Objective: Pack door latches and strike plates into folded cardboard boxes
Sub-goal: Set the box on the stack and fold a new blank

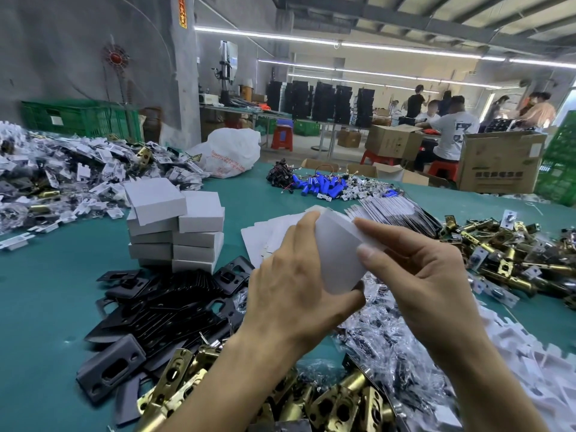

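Note:
A white cardboard box (338,251) is held up over the table between both hands. My left hand (293,285) grips its left side, thumb under the bottom edge. My right hand (414,263) pinches its right side and top flap. Flat white box blanks (265,235) lie on the green table just behind. Black strike plates (162,310) are heaped at my left front. Brass door latches (327,403) lie in a pile at the near edge, and more brass latches (511,247) lie at the right.
Two stacks of closed white boxes (177,226) stand at centre left. Small clear bags of screws (389,338) lie below my hands. A heap of bagged parts (62,179) fills the far left. Blue batteries (321,183) and cardboard cartons (498,163) lie beyond; people work at the back right.

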`<action>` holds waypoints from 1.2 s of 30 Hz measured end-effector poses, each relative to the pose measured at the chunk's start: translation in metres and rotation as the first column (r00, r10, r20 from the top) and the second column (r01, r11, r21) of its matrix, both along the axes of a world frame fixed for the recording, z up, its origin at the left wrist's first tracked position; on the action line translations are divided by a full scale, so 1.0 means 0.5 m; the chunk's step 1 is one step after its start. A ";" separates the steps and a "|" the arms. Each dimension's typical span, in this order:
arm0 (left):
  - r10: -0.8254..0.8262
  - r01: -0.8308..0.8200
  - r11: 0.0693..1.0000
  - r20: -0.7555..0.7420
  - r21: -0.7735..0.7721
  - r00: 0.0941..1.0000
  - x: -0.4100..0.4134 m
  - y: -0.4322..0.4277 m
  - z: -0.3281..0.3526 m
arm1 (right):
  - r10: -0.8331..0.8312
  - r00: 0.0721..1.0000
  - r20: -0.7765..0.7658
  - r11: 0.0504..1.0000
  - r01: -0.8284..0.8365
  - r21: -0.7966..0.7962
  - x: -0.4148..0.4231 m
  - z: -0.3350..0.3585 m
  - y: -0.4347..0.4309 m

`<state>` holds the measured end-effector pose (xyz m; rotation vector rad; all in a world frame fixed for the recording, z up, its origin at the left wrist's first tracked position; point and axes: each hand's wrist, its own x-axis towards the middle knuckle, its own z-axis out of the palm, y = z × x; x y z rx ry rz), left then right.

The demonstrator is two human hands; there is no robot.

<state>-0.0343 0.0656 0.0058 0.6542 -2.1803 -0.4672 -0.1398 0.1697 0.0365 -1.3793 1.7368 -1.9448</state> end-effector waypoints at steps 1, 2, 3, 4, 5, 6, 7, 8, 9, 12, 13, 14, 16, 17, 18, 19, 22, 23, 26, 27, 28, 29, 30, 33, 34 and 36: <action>-0.001 0.001 1.000 -0.017 0.001 1.000 0.000 0.000 0.000 | 0.042 0.999 0.008 0.999 -0.042 0.009 -0.001 0.000 0.001; -0.001 0.001 1.000 -0.028 -0.004 1.000 0.000 0.000 -0.001 | 0.076 0.997 0.013 0.997 -0.076 0.015 -0.002 0.000 0.003; 0.000 0.000 1.000 -0.036 -0.015 0.999 0.001 0.000 -0.001 | 0.100 0.995 0.016 0.995 -0.100 0.019 -0.004 0.000 0.004; 0.003 -0.005 1.000 -0.042 -0.028 0.999 0.000 0.000 -0.002 | 0.117 0.993 0.017 0.993 -0.118 0.025 -0.006 -0.001 0.005; 0.007 -0.009 0.999 -0.049 -0.039 0.999 0.001 0.001 -0.001 | 0.132 0.991 0.017 0.991 -0.133 0.036 -0.008 -0.001 0.006; 0.006 -0.009 0.999 -0.058 -0.047 0.998 0.001 0.003 0.000 | 0.143 0.990 0.012 0.988 -0.144 0.051 -0.009 -0.002 0.007; -0.001 -0.003 0.999 -0.069 -0.053 0.998 0.002 0.004 0.001 | 0.148 0.989 0.002 0.987 -0.148 0.064 -0.010 -0.004 0.006; -0.011 0.006 0.998 -0.081 -0.057 0.997 0.003 0.004 0.003 | 0.151 0.989 -0.007 0.986 -0.150 0.073 -0.010 -0.005 0.006; -0.024 0.018 0.998 -0.094 -0.062 0.995 0.004 0.004 0.003 | 0.152 0.988 -0.008 0.986 -0.151 0.074 -0.010 -0.005 0.004; -0.052 0.044 0.995 -0.096 -0.091 0.994 0.003 0.002 0.002 | 0.159 0.987 0.011 0.985 -0.159 0.061 -0.009 -0.002 0.005; -0.049 0.040 0.994 -0.091 -0.101 0.995 0.001 0.002 0.001 | 0.155 0.988 0.006 0.986 -0.155 0.063 -0.008 -0.001 0.006; -0.046 0.037 0.994 -0.087 -0.106 0.995 0.000 0.002 0.000 | 0.148 0.989 -0.007 0.987 -0.148 0.065 -0.008 0.000 0.006; -0.049 0.040 0.994 -0.087 -0.103 0.995 -0.002 0.002 -0.001 | 0.133 0.991 -0.030 0.989 -0.130 0.067 -0.006 -0.002 0.006; -0.051 0.043 0.995 -0.091 -0.094 0.995 -0.002 0.002 -0.001 | 0.121 0.992 -0.040 0.991 -0.118 0.067 -0.005 -0.003 0.006; -0.053 0.045 0.995 -0.099 -0.085 0.994 -0.003 0.001 -0.002 | 0.110 0.992 -0.053 0.992 -0.107 0.067 -0.002 -0.004 0.005; -0.054 0.046 0.996 -0.109 -0.077 0.993 -0.003 0.000 -0.001 | 0.103 0.993 -0.065 0.993 -0.099 0.064 0.001 -0.005 0.002; -0.053 0.045 0.997 -0.148 -0.059 0.988 -0.002 -0.003 0.000 | 0.099 0.992 -0.076 0.995 -0.097 0.024 0.011 -0.011 -0.008; -0.050 0.042 0.998 -0.152 -0.054 0.987 -0.001 -0.004 0.001 | 0.097 0.993 -0.069 0.995 -0.096 0.015 0.012 -0.013 -0.011; -0.051 0.044 0.998 -0.139 -0.053 0.989 0.001 -0.005 0.002 | 0.126 0.992 -0.022 0.992 -0.126 0.003 0.010 -0.013 -0.013; -0.054 0.046 0.997 -0.130 -0.066 0.990 0.002 -0.006 0.002 | 0.138 0.990 -0.009 0.990 -0.138 -0.001 0.009 -0.012 -0.011; -0.052 0.043 0.996 -0.118 -0.078 0.992 0.002 -0.007 0.002 | 0.143 0.990 -0.002 0.990 -0.143 -0.001 0.008 -0.011 -0.009; -0.045 0.035 0.995 -0.111 -0.093 0.993 0.001 -0.009 0.001 | 0.140 0.990 -0.002 0.990 -0.140 0.007 0.008 -0.010 -0.008; -0.038 0.025 0.993 -0.111 -0.115 0.993 0.000 -0.011 -0.001 | 0.132 0.991 -0.012 0.991 -0.132 0.022 0.008 -0.010 -0.007; -0.051 0.025 0.984 -0.147 -0.175 0.988 -0.002 -0.014 -0.006 | 0.098 0.993 -0.068 0.993 -0.093 0.068 0.008 -0.010 -0.004; -0.073 0.043 0.983 -0.166 -0.179 0.983 -0.005 -0.014 -0.009 | 0.075 0.993 -0.089 0.996 -0.070 0.061 0.009 -0.008 -0.002; -0.131 0.097 0.980 -0.201 -0.173 0.971 -0.009 -0.010 -0.009 | -0.001 0.995 -0.104 1.000 0.001 -0.002 0.009 -0.005 0.001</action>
